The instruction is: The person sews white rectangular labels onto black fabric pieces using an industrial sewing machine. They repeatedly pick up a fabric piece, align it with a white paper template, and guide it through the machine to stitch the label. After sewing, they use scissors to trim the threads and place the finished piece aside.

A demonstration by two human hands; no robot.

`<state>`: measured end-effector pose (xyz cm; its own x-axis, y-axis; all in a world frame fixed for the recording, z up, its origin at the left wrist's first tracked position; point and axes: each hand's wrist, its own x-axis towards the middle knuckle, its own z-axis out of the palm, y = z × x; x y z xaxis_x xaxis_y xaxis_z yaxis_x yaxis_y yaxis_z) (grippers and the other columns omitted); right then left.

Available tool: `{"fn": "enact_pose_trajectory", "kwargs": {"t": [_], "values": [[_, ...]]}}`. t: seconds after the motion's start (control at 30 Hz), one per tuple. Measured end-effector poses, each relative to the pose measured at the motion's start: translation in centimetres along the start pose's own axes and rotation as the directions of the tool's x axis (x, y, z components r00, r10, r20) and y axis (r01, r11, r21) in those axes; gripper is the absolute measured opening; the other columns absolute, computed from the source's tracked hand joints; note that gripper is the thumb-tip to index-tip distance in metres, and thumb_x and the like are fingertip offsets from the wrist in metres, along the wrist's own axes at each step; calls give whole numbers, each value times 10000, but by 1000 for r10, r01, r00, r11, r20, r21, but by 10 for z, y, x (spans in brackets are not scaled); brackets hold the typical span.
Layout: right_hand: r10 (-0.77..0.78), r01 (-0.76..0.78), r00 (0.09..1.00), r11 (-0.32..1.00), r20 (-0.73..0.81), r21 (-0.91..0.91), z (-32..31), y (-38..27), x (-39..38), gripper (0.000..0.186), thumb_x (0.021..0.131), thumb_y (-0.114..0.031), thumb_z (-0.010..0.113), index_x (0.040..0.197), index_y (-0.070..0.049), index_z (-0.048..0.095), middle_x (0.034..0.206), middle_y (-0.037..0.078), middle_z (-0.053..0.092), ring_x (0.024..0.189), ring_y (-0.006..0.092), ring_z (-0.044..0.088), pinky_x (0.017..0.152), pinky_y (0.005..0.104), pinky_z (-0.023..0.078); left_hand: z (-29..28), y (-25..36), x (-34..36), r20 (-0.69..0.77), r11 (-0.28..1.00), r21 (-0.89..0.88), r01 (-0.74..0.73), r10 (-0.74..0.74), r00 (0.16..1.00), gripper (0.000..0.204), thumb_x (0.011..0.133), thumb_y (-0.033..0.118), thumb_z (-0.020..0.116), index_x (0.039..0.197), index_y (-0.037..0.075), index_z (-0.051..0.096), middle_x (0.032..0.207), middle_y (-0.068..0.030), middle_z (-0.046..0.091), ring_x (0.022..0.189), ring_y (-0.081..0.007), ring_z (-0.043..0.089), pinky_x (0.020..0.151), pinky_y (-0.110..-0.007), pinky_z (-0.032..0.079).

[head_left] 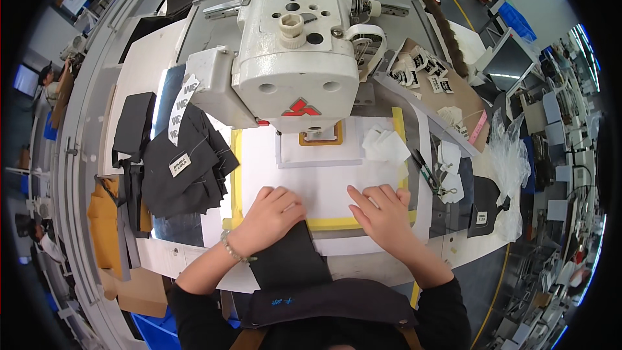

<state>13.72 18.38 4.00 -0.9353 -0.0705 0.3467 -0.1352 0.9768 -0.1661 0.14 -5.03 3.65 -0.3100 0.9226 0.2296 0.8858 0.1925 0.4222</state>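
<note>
Across the near edge of the tabletop (159, 256), black cloth (288, 259) runs to the left hand (267, 219), whose fingers' grip I cannot tell, while the right hand (382, 217) spreads empty fingers, that piece seemingly unsewn short of the sewing machine (298, 71), the left-edge pile (201, 185) perhaps done.

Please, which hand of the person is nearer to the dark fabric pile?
The left. The left hand is to the right of the dark fabric pile and apart from it; the right hand is farther right, beyond the left hand.
</note>
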Motion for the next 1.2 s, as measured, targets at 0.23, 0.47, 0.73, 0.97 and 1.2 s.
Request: {"fn": "enact_pose_trajectory", "kwargs": {"t": [0.23,0.47,0.73,0.97,1.2], "values": [[-15,15,1000,996,1,86,-12,-19,-4,380,770,-198,754,1138,-140,679,876,-47,525,797,112,510,749,334,258,1,18,-40,165,990,133,43,-65,984,109,802,128,638,911,119,636,880,-5,531,878,-168,517,770,-315,358],[-55,55,998,983,-4,176,-20,-32,-10,400,774,-162,758,1164,-122,681,891,-50,562,771,119,516,727,333,267,16,25,-49,136,931,366,3,-57,989,121,803,138,600,921,121,615,855,-1,513,832,-157,514,727,-304,362],[-270,314,949,787,-162,531,9,-38,-35,465,809,-253,762,1255,-271,634,1139,120,592,768,202,591,680,321,474,14,18,-87,-144,850,519,-86,187,972,190,787,186,646,977,194,649,964,45,569,896,-103,556,732,-265,356],[-312,190,948,709,60,679,31,-57,-35,607,828,21,579,1379,-231,553,1207,194,586,723,253,581,680,349,507,-10,21,-29,-252,751,643,-153,395,883,144,814,191,608,955,210,630,984,62,563,914,-99,541,765,-275,343],[415,-310,907,545,71,779,1,-14,-12,604,906,31,542,1479,-9,356,1329,223,554,1199,291,559,1013,321,395,15,32,27,-252,865,335,-374,465,849,216,848,322,654,1020,197,616,1058,-8,580,990,-168,574,837,-321,390]]}}
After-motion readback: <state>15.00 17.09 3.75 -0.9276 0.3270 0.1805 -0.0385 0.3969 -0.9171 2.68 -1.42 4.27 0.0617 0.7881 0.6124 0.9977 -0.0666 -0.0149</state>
